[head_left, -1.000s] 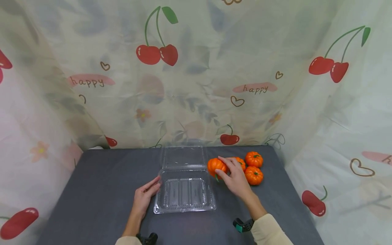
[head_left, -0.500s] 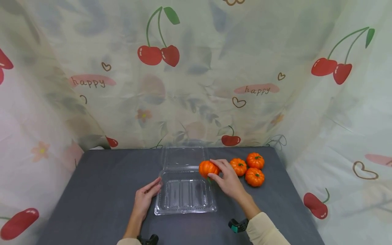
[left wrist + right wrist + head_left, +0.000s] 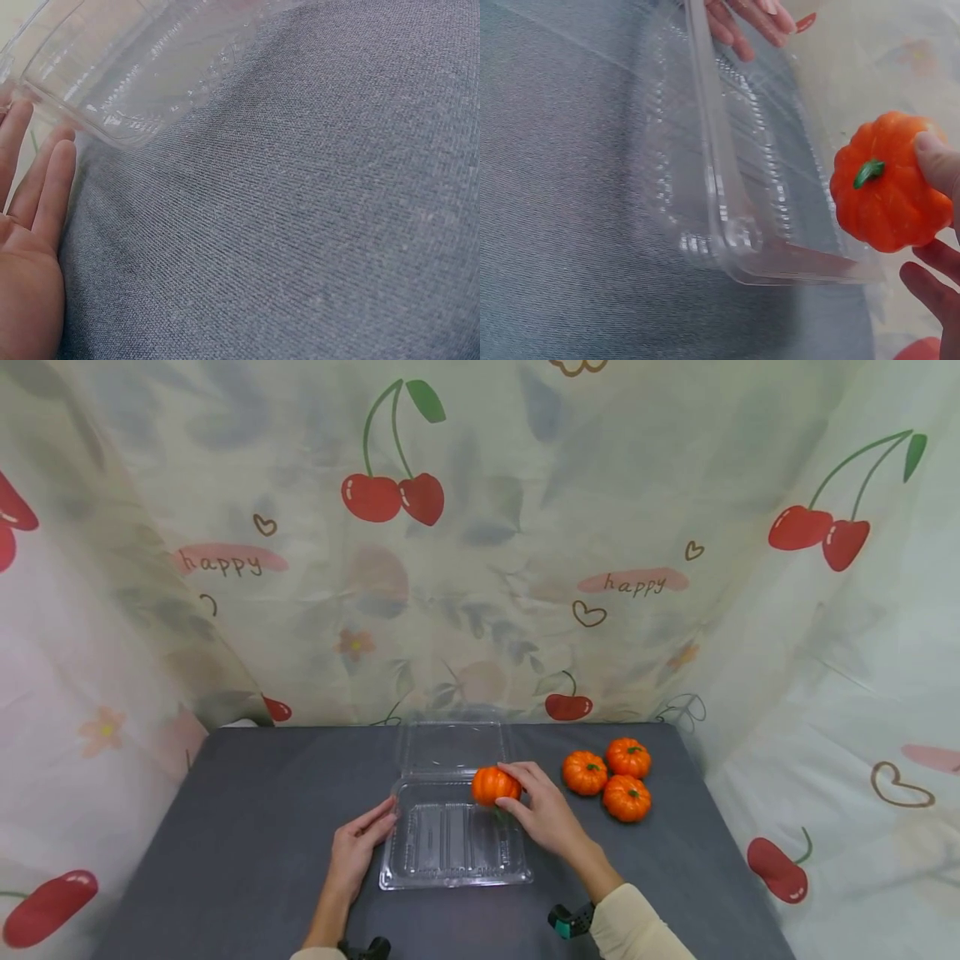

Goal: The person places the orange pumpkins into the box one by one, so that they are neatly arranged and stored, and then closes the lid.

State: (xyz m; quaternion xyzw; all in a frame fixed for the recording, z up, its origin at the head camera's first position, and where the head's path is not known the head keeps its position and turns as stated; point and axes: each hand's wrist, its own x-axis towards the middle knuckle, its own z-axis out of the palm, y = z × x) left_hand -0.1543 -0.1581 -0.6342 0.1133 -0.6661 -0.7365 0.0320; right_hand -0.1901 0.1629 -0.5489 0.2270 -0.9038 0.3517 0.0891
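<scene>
My right hand (image 3: pixel 550 814) holds a small orange toy pumpkin (image 3: pixel 495 786) between thumb and fingers, over the far right part of a clear plastic clamshell box (image 3: pixel 456 883). In the right wrist view the pumpkin (image 3: pixel 889 187) shows its green stem, with the thumb on its upper side. The box's lid (image 3: pixel 453 747) lies folded back behind its base. My left hand (image 3: pixel 356 852) rests against the left side of the box. Straight fingers (image 3: pixel 54 187) touch the box wall in the left wrist view; the thumb is hidden there.
Several cues frame the area: a grey cloth-covered table (image 3: pixel 247 852), and a patterned curtain (image 3: pixel 487 552) along its back and sides. Right of the box, three more orange pumpkins (image 3: pixel 584 773) sit clustered together.
My right hand has carried the pumpkin leftward, away from the other three, to above the box. My left hand stays at the box's left side.
</scene>
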